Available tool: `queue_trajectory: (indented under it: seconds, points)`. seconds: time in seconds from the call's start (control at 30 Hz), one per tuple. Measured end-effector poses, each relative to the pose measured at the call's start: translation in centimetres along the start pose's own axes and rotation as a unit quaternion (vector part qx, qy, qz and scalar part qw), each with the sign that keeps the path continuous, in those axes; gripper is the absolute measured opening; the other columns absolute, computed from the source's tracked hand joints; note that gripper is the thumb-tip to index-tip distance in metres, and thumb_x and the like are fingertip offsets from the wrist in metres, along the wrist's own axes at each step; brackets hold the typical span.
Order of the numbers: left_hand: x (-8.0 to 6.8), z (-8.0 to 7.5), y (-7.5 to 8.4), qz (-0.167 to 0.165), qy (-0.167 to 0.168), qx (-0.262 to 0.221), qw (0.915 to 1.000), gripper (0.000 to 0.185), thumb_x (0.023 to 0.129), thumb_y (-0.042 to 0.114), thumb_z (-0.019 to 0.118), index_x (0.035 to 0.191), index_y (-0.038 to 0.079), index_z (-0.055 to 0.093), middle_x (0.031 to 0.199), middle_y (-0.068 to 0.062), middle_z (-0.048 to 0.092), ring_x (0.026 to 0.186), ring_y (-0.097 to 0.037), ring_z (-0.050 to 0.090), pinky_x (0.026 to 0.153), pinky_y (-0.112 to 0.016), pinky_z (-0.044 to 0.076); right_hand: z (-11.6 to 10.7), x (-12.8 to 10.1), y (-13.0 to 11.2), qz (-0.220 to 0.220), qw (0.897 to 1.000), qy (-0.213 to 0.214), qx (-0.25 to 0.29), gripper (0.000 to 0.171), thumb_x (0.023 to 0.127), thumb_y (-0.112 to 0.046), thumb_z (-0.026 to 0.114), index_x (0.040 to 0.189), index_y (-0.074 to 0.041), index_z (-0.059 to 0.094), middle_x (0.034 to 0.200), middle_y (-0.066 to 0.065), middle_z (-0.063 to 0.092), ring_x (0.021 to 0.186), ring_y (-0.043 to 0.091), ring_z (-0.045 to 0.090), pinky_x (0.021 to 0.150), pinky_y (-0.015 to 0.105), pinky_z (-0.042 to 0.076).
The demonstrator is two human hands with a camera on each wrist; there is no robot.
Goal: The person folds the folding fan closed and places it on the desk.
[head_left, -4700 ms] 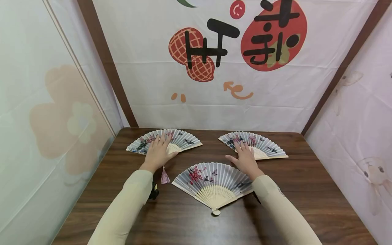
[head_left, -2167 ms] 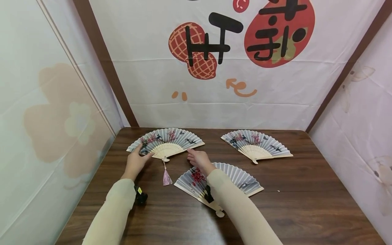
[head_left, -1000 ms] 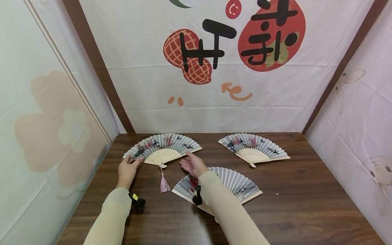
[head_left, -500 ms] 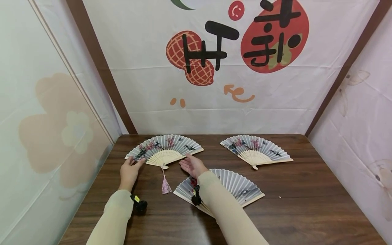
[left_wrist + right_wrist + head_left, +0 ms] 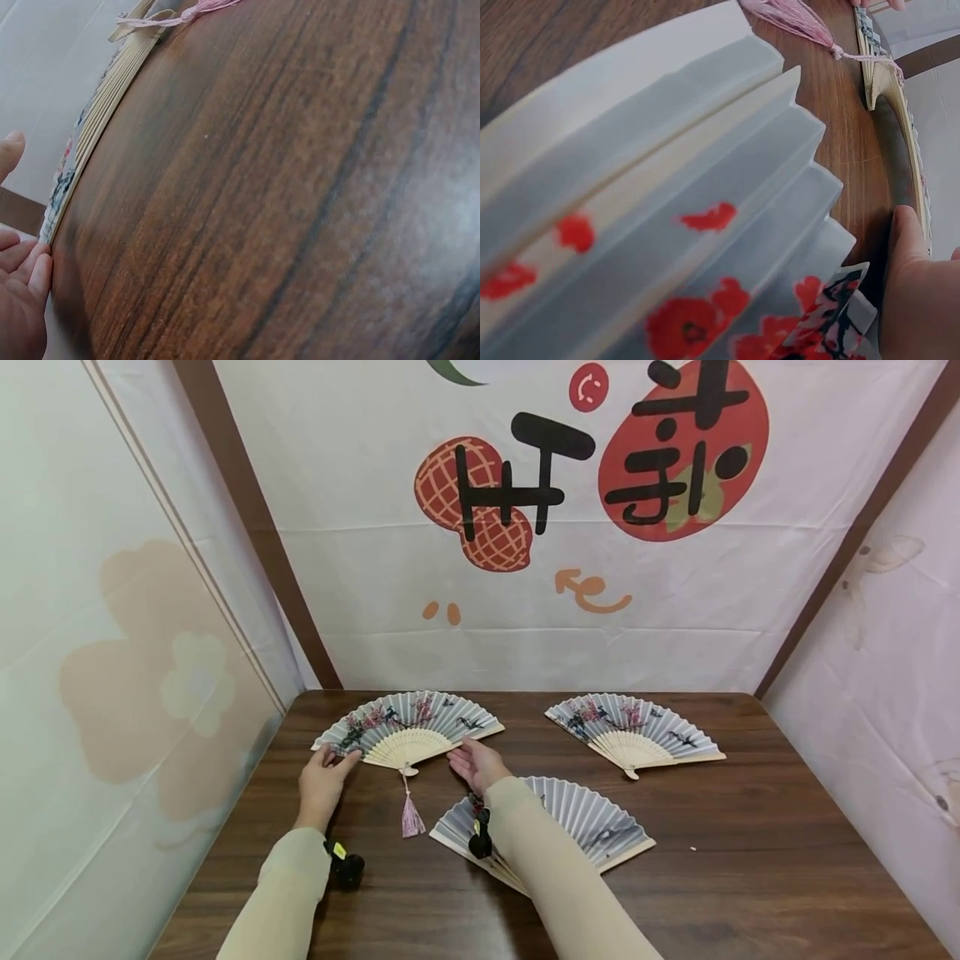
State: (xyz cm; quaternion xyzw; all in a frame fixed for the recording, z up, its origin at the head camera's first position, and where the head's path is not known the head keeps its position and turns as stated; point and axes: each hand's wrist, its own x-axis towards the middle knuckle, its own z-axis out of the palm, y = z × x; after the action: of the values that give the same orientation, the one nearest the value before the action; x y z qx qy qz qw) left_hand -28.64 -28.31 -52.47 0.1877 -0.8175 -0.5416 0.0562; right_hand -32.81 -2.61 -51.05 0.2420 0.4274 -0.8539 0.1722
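The open fan with the pink tassel lies spread flat at the far left of the wooden table, its pleated arc toward the back wall and its bamboo ribs toward the person. The tassel trails from the pivot toward the near edge. The left hand rests at the fan's left end guard, fingers loose and nearly straight, fingertips touching that edge without curling round it. The right hand lies just beside the fan's right end guard, palm turned inward, fingers relaxed and gripping nothing; the right wrist view shows the thumb close to the bamboo edge. Bare wood shows between the two hands, below the ribs, crossed only by the tassel cord.

The right forearm passes over a second open fan, which lies nearer the person at the table's middle. A third open fan lies at the far right, well apart from both hands. Bare wood runs along the right side and the near edge. Printed cloth panels close in the table on three sides.
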Motion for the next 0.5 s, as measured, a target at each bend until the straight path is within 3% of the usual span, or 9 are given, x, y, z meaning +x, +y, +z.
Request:
queue_trajectory:
  seconds: [0.1,0.2,0.37,0.5]
  points:
    - [0.1,0.0,0.2,0.003,-0.001,-0.001,1.0,0.083,0.096,0.034,0.066,0.155,-0.004,0.022,0.159,-0.028,0.029,0.147,-0.041,0.031,0.122,-0.051,0.03,0.2,0.2,-0.2,-0.007,1.0,0.012,-0.001,0.04,0.103,-0.011,0.052,0.139,0.007,0.048,0.137,0.029,0.054,0.133,0.038,0.053,0.113,0.041,0.047]
    - [0.1,0.1,0.0,0.004,0.003,-0.005,1.0,0.083,0.096,0.035,0.067,0.155,-0.004,0.023,0.158,-0.028,0.029,0.146,-0.042,0.031,0.122,-0.051,0.03,0.2,0.5,-0.1,-0.012,1.0,0.024,-0.006,0.035,0.102,-0.009,0.055,0.133,0.007,0.054,0.119,0.024,0.064,0.123,0.036,0.06,0.11,0.042,0.049]
    - [0.0,0.2,-0.1,0.008,0.022,-0.009,0.9997,0.086,0.093,0.039,0.069,0.153,-0.005,0.027,0.154,-0.031,0.034,0.143,-0.043,0.035,0.121,-0.051,0.032,0.2,0.9,0.1,-0.019,0.999,0.037,-0.016,0.028,0.099,-0.006,0.058,0.123,0.009,0.06,0.08,0.011,0.067,0.091,0.026,0.071,0.106,0.044,0.052]
    - [-0.2,0.2,-0.1,0.014,0.023,-0.007,0.9996,0.084,0.094,0.037,0.068,0.153,-0.006,0.027,0.154,-0.032,0.034,0.143,-0.044,0.035,0.121,-0.05,0.033,0.2,1.2,0.2,-0.026,0.999,0.04,-0.015,0.016,0.097,-0.005,0.06,0.108,0.006,0.064,0.069,0.007,0.065,0.073,0.019,0.069,0.104,0.044,0.053]
